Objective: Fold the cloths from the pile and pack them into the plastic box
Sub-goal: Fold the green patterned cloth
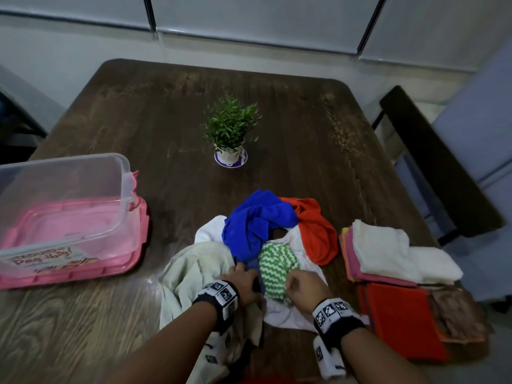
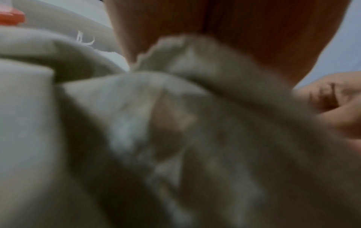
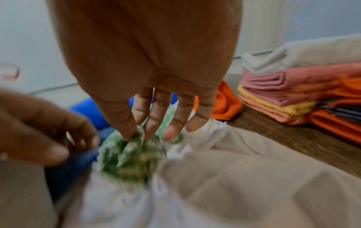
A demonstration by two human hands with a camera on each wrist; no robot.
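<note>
A loose pile of cloths lies on the table's near middle: a bright blue cloth (image 1: 257,220), an orange cloth (image 1: 318,231), a white cloth (image 1: 288,314), a beige cloth (image 1: 191,275) and a green-and-white zigzag cloth (image 1: 277,264). My right hand (image 1: 291,284) pinches the green zigzag cloth (image 3: 132,163) between thumb and fingertips (image 3: 129,132). Beside it my left hand (image 1: 243,270) pinches the edge of a darker blue cloth (image 3: 78,163). The clear plastic box (image 1: 122,173) stands at the left. The left wrist view is blurred, filled mostly by beige cloth (image 2: 136,123).
The box sits on a pink lid (image 1: 110,270). Folded cloths are stacked at the right: a white and pink stack (image 1: 388,253) and orange ones (image 1: 401,320). A small potted plant (image 1: 231,131) stands mid-table. A dark chair (image 1: 432,162) is beyond the right edge.
</note>
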